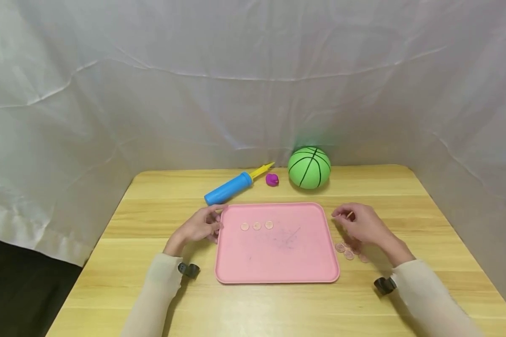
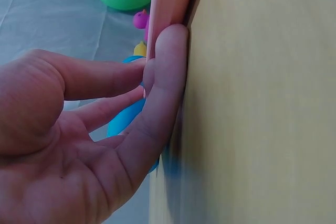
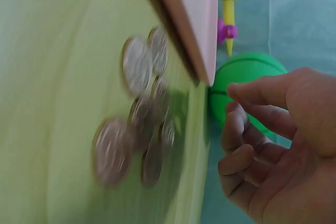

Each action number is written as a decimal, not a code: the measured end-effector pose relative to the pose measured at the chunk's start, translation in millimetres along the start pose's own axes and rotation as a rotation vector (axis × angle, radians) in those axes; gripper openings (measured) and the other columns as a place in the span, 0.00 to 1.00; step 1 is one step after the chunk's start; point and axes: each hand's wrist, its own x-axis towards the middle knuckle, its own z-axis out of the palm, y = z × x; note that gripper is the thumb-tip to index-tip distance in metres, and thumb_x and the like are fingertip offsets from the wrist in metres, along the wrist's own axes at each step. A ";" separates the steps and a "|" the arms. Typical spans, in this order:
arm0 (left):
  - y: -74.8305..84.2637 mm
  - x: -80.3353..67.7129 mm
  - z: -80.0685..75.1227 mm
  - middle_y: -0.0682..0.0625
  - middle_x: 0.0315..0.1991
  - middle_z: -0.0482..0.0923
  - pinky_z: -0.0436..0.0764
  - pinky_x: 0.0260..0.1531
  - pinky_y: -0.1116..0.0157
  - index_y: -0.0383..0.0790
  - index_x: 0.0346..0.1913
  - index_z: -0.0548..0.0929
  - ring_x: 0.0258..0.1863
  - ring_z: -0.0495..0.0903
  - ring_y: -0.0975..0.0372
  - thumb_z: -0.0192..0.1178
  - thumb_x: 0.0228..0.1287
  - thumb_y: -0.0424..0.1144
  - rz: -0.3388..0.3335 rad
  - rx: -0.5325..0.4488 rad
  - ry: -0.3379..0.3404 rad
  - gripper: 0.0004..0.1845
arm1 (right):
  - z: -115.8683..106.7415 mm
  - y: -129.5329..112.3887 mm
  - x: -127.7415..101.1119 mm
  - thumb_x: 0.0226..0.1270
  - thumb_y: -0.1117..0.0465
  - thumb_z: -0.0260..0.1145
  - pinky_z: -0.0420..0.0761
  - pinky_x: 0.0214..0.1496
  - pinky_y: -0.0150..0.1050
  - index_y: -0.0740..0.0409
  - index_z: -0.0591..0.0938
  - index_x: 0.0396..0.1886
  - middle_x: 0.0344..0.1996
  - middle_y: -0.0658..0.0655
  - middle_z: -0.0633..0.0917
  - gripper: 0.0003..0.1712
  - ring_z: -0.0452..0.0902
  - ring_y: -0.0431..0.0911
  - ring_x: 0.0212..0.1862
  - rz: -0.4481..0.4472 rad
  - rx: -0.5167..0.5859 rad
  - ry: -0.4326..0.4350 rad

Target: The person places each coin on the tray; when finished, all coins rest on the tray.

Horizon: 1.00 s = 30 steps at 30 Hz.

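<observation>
A pink tray (image 1: 278,267) lies flat on the wooden table with three round coins (image 1: 257,226) in a row near its far left part. At the tray's left rim, my left hand (image 1: 200,224) holds the edge; the left wrist view shows the thumb (image 2: 113,77) on the rim and a finger (image 2: 170,61) along the outer wall. My right hand (image 1: 360,223) hovers just beyond the tray's right side, fingers loosely bent, and no object shows between them. Several coins (image 3: 137,65) lie on the table below it, some overlapping.
Behind the tray lie a blue pump (image 1: 228,188) with a yellow nozzle, a small purple toy duck (image 1: 271,179) and a green ball (image 1: 309,167) with black lines. A pale curtain (image 1: 253,93) hangs along the back and sides of the table (image 1: 253,309).
</observation>
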 end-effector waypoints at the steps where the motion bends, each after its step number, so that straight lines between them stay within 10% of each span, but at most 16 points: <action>1: -0.1 0.3 0.1 0.35 0.50 0.73 0.98 0.37 0.53 0.31 0.85 0.62 0.38 0.80 0.55 0.53 0.80 0.22 0.003 -0.003 -0.002 0.33 | -1.4 2.7 -1.7 0.77 0.63 0.71 0.83 0.34 0.29 0.63 0.90 0.50 0.36 0.55 0.88 0.09 0.80 0.44 0.37 -0.002 -0.014 -0.001; 30: 1.0 -0.9 -0.3 0.35 0.50 0.72 0.99 0.37 0.53 0.33 0.85 0.62 0.38 0.81 0.55 0.53 0.80 0.22 -0.005 0.012 0.011 0.34 | -20.0 38.4 -31.0 0.65 0.61 0.82 0.75 0.30 0.29 0.57 0.92 0.47 0.30 0.48 0.82 0.13 0.72 0.37 0.32 -0.005 -0.078 -0.123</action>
